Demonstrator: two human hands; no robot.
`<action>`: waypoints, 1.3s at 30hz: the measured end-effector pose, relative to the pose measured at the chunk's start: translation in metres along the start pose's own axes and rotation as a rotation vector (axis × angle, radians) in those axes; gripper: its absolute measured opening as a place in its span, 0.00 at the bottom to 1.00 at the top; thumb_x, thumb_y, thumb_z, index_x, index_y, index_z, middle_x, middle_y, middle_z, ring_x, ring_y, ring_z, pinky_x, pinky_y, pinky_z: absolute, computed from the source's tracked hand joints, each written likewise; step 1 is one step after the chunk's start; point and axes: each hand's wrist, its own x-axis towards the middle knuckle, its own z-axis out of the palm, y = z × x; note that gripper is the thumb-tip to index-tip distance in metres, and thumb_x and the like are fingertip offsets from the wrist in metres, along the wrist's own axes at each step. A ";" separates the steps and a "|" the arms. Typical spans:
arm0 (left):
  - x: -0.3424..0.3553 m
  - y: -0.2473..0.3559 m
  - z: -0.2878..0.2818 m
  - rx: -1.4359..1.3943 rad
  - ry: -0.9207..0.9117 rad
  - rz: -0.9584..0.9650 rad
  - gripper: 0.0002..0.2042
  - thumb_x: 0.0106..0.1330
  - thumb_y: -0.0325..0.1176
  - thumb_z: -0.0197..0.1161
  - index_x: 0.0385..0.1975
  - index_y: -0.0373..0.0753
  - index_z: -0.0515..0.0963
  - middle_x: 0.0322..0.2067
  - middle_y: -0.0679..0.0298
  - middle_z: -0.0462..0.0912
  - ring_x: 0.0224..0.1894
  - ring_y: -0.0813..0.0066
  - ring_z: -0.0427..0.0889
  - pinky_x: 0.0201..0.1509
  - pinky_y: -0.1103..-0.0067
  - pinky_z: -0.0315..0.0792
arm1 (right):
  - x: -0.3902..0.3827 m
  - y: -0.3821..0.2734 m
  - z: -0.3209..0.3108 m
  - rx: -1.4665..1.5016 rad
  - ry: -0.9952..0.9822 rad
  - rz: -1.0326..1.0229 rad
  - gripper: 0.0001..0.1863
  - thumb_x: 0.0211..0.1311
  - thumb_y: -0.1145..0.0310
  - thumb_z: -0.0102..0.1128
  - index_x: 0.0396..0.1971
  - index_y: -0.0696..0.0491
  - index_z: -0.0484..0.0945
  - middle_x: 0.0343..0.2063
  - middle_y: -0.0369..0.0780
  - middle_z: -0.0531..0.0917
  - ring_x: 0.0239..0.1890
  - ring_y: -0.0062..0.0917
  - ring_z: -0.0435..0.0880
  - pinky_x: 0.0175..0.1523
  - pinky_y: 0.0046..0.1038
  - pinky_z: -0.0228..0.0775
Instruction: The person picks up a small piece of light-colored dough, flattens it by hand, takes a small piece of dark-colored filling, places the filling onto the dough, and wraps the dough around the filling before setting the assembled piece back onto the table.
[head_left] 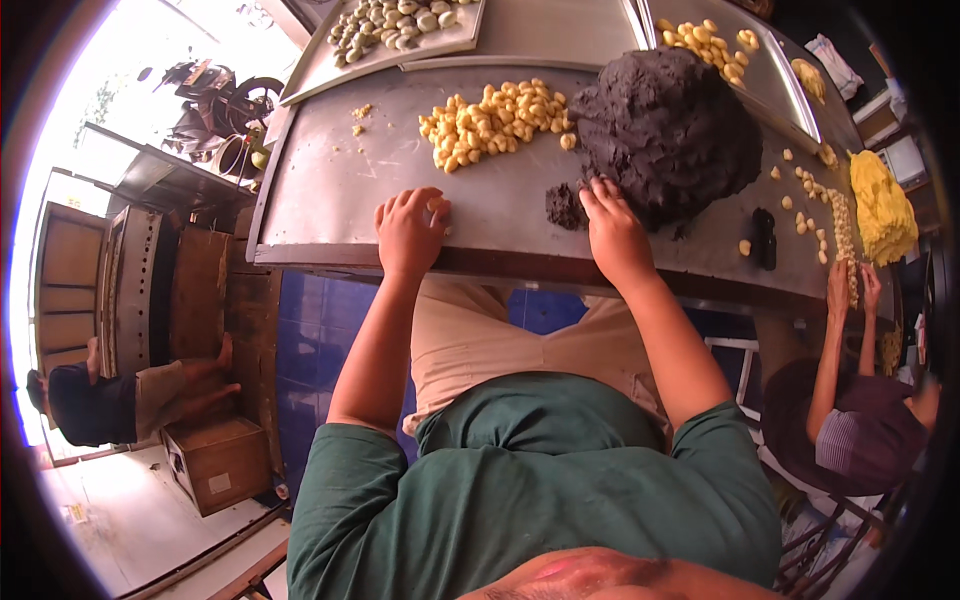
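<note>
Near the table's front edge, my left hand (410, 232) is curled in, with a small pale yellow dough piece (436, 205) at its fingers. My right hand (616, 230) has its fingertips closed at the lower left edge of a big dark paste mound (668, 130), between it and a small crumbly dark lump (566, 207). The thumb is hard to make out. Beyond my hands, a heap of yellow dough balls (495, 122) lies left of the mound.
Trays with round pieces (395, 28) and yellow balls (705, 45) stand at the table's (330, 190) far side. At right, a co-worker's hands (852, 285) touch a row of small dough pieces (842, 225) beside yellow dough (882, 208). A dark roll (764, 238) lies nearer. Another person (100, 405) is at left.
</note>
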 end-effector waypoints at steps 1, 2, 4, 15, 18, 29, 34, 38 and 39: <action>-0.002 0.000 -0.002 0.003 0.006 -0.006 0.12 0.62 0.39 0.69 0.45 0.49 0.84 0.44 0.64 0.86 0.51 0.60 0.81 0.63 0.66 0.66 | -0.007 -0.008 0.001 0.013 -0.022 0.009 0.15 0.63 0.73 0.62 0.50 0.59 0.82 0.55 0.47 0.82 0.61 0.44 0.78 0.64 0.37 0.73; 0.000 0.003 -0.001 0.018 0.033 0.008 0.12 0.63 0.39 0.69 0.45 0.49 0.84 0.43 0.65 0.86 0.51 0.61 0.81 0.62 0.67 0.66 | -0.013 -0.015 0.000 0.027 -0.093 0.075 0.15 0.63 0.73 0.63 0.49 0.58 0.82 0.55 0.46 0.82 0.62 0.44 0.78 0.65 0.37 0.72; 0.002 0.003 0.001 0.022 0.010 -0.019 0.11 0.64 0.40 0.69 0.44 0.50 0.84 0.43 0.66 0.86 0.52 0.62 0.81 0.62 0.67 0.65 | -0.013 -0.017 -0.012 0.135 -0.227 0.141 0.17 0.63 0.71 0.64 0.52 0.57 0.81 0.56 0.46 0.82 0.62 0.43 0.78 0.64 0.37 0.73; 0.005 -0.001 0.007 0.016 0.018 0.054 0.12 0.68 0.44 0.66 0.47 0.51 0.84 0.46 0.67 0.87 0.54 0.64 0.82 0.64 0.66 0.66 | -0.026 -0.012 -0.018 0.362 -0.197 0.200 0.15 0.67 0.74 0.59 0.53 0.57 0.80 0.57 0.48 0.81 0.57 0.43 0.81 0.59 0.38 0.76; 0.005 -0.001 0.007 0.049 0.017 0.029 0.12 0.67 0.45 0.67 0.46 0.51 0.84 0.48 0.66 0.86 0.56 0.65 0.80 0.64 0.66 0.66 | 0.001 -0.013 0.006 0.143 0.045 0.096 0.15 0.69 0.73 0.55 0.53 0.57 0.80 0.54 0.50 0.82 0.57 0.43 0.81 0.60 0.38 0.76; 0.003 -0.005 0.009 0.026 -0.013 0.014 0.15 0.69 0.46 0.64 0.53 0.52 0.81 0.48 0.66 0.86 0.55 0.63 0.81 0.66 0.67 0.64 | -0.005 -0.014 0.000 0.173 -0.016 0.092 0.17 0.66 0.72 0.58 0.53 0.59 0.80 0.57 0.49 0.80 0.61 0.43 0.78 0.62 0.38 0.74; 0.001 -0.001 0.005 0.058 0.063 0.041 0.19 0.68 0.48 0.64 0.56 0.51 0.79 0.54 0.62 0.82 0.59 0.62 0.78 0.68 0.66 0.62 | -0.022 -0.001 -0.002 0.139 -0.102 0.127 0.21 0.62 0.74 0.63 0.57 0.53 0.80 0.61 0.48 0.78 0.64 0.44 0.75 0.66 0.39 0.72; 0.003 0.004 0.001 -0.009 0.047 0.043 0.17 0.67 0.45 0.65 0.54 0.52 0.79 0.51 0.63 0.82 0.58 0.61 0.77 0.67 0.65 0.61 | -0.024 0.011 -0.010 0.282 -0.089 0.201 0.21 0.63 0.71 0.63 0.56 0.54 0.80 0.60 0.49 0.79 0.63 0.45 0.77 0.67 0.39 0.70; 0.003 0.003 0.000 -0.006 0.019 0.032 0.17 0.67 0.44 0.66 0.54 0.52 0.79 0.51 0.63 0.82 0.58 0.61 0.77 0.67 0.65 0.62 | -0.024 0.009 -0.008 0.283 -0.103 0.199 0.20 0.64 0.70 0.63 0.57 0.53 0.80 0.61 0.49 0.79 0.64 0.45 0.76 0.68 0.39 0.70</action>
